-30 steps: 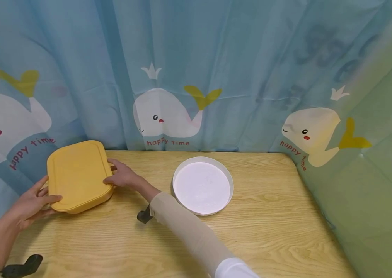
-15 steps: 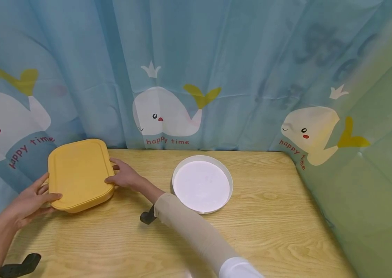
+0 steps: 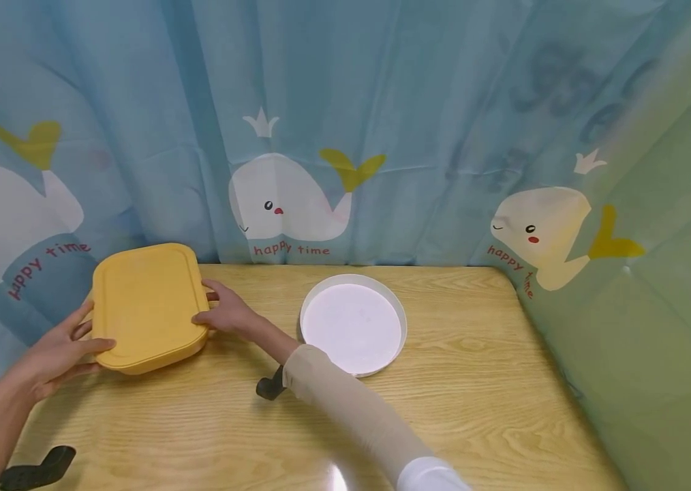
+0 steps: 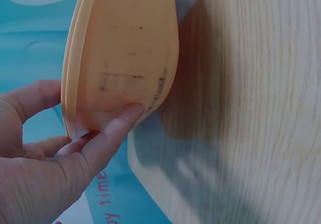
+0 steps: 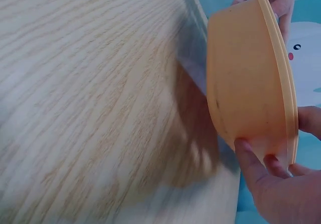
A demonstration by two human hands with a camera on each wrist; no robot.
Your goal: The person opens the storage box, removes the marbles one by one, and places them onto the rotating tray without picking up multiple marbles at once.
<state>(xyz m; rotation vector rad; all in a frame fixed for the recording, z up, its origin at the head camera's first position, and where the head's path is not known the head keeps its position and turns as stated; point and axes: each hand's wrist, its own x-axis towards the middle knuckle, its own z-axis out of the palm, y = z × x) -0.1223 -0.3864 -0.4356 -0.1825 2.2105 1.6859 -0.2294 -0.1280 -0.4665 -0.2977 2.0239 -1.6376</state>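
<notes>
A yellow lidded box [image 3: 149,303] with rounded corners is at the table's back left in the head view. My left hand [image 3: 63,351] grips its left side, thumb on the lid and fingers along the wall. On the opposite side my right hand [image 3: 229,310] holds the box the same way. Both wrist views show the box's orange-looking side wall [image 4: 130,48] with dark scuff marks, raised off the wood, its shadow falling on the tabletop. The lid's rim [image 5: 281,68] runs along the upper edge. What the box contains is hidden.
A round white shallow tray [image 3: 354,327] lies on the wooden table [image 3: 474,382], right of the box. Blue curtains [image 3: 431,136] with whale prints stand behind and to the left, a green-tinted one [image 3: 658,341] to the right. Dark wrist mounts [image 3: 39,470] stick out near both forearms.
Between the two hands the box has shifted slightly to the right. Both hands keep their hold. The tray and curtains appear a little further left, as the head view has turned slightly.
</notes>
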